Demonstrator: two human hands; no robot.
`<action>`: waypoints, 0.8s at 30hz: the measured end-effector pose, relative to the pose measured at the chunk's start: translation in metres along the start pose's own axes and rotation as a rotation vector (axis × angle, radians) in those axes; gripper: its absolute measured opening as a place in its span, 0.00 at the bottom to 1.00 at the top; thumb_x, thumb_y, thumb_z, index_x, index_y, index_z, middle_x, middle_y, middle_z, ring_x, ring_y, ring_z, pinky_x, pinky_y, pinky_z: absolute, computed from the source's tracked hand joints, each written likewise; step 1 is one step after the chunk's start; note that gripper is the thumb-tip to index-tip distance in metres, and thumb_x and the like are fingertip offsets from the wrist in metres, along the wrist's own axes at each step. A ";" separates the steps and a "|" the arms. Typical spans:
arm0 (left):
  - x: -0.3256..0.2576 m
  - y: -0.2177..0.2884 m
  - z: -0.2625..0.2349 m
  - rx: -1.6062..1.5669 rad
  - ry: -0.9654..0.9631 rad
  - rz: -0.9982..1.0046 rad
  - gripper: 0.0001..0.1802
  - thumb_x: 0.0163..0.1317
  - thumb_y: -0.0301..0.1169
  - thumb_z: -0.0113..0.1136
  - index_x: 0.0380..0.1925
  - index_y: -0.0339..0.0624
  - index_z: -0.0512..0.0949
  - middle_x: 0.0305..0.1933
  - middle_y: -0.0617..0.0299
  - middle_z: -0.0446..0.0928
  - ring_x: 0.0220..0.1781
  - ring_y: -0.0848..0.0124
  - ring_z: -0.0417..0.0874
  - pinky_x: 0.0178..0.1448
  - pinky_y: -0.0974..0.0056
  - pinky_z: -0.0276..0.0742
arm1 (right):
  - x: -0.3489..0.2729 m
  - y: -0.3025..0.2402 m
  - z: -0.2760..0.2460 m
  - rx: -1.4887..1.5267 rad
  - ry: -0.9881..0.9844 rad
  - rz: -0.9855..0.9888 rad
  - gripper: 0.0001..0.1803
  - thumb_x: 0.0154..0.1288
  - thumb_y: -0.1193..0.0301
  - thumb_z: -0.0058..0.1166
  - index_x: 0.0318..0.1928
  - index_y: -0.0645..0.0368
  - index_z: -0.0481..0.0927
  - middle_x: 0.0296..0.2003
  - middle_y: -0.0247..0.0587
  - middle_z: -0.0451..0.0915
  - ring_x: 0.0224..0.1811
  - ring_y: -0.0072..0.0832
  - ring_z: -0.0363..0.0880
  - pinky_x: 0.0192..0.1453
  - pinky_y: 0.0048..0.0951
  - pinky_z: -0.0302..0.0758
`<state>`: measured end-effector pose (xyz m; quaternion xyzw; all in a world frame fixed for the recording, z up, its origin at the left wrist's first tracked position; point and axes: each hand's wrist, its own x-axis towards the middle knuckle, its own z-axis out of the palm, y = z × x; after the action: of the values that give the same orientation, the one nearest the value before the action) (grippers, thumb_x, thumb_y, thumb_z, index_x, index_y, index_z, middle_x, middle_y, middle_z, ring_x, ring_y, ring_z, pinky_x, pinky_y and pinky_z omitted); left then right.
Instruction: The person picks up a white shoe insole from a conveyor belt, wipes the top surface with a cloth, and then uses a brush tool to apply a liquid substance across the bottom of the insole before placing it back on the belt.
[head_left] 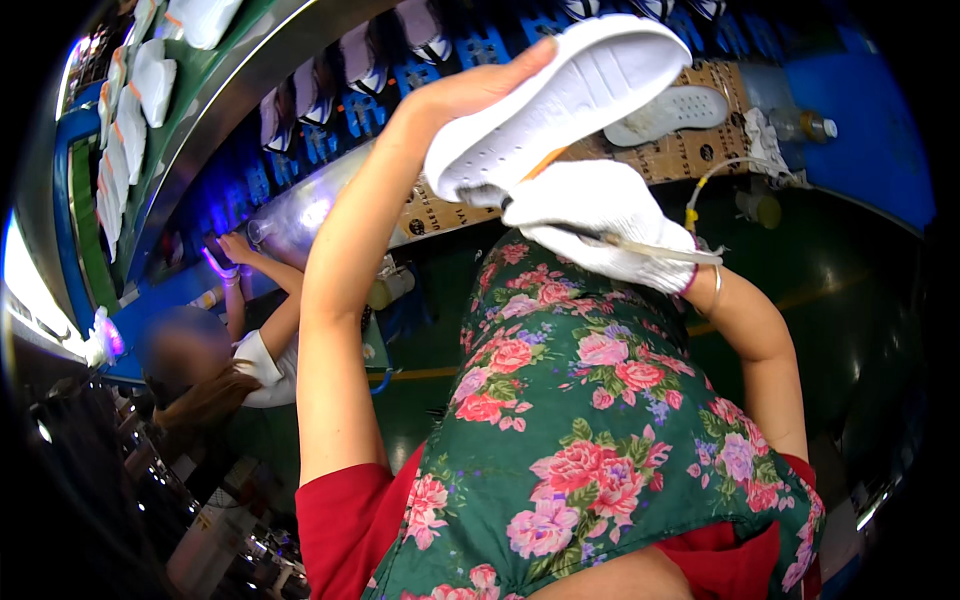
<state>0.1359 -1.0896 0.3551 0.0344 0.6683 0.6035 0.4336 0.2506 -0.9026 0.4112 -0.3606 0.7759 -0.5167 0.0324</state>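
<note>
My bare left hand (pixel 470 95) grips a white shoe sole (pixel 575 100) along its far left edge and holds it tilted, its hollow inner side facing me. The heel end points toward me and has small holes. My right hand (pixel 600 215), in a white knitted glove, is closed around a thin brush (pixel 640 246) with a pale handle. Its dark tip reaches into the heel of the sole. Part of the tip is hidden by the glove and the rim. Beyond the sole, a perforated white insole (pixel 672 113) lies on brown cardboard (pixel 712 150).
Shoe uppers (pixel 360 55) stand in a row on blue holders at the back. White soles (pixel 125 135) lie on a rack at upper left. A plastic bottle (pixel 805 126), a white cloth (pixel 765 140) and a thin hose (pixel 705 185) are at right. A co-worker (pixel 270 350) sits at left.
</note>
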 end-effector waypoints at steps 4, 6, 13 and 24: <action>-0.008 0.012 0.005 -0.071 -0.016 -0.018 0.46 0.64 0.70 0.41 0.63 0.39 0.74 0.62 0.46 0.75 0.61 0.62 0.77 0.59 0.63 0.77 | -0.004 0.001 -0.009 0.241 0.060 0.328 0.10 0.58 0.75 0.66 0.41 0.60 0.87 0.36 0.39 0.86 0.38 0.27 0.85 0.44 0.27 0.80; -0.006 0.005 0.006 -0.182 -0.053 0.033 0.46 0.65 0.71 0.37 0.67 0.45 0.70 0.62 0.51 0.76 0.61 0.64 0.77 0.60 0.63 0.77 | -0.008 0.002 -0.009 0.526 0.109 0.463 0.10 0.60 0.77 0.64 0.42 0.64 0.86 0.35 0.39 0.85 0.33 0.24 0.83 0.40 0.23 0.79; -0.011 -0.038 0.036 -0.780 0.094 0.285 0.33 0.76 0.54 0.34 0.65 0.39 0.66 0.58 0.46 0.77 0.55 0.56 0.82 0.56 0.50 0.83 | -0.004 0.010 -0.029 0.560 0.558 0.496 0.13 0.63 0.78 0.62 0.48 0.67 0.84 0.36 0.40 0.85 0.30 0.18 0.81 0.31 0.16 0.76; -0.047 -0.082 0.050 -1.132 -0.218 0.416 0.27 0.73 0.41 0.50 0.66 0.37 0.65 0.64 0.43 0.71 0.61 0.51 0.77 0.62 0.42 0.79 | -0.007 -0.007 -0.045 -0.005 0.324 0.120 0.09 0.55 0.77 0.68 0.39 0.62 0.87 0.37 0.40 0.87 0.37 0.29 0.84 0.43 0.29 0.79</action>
<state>0.2353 -1.1000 0.3170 -0.0100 0.1751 0.9298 0.3237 0.2404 -0.8648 0.4356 -0.2260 0.7922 -0.5633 -0.0632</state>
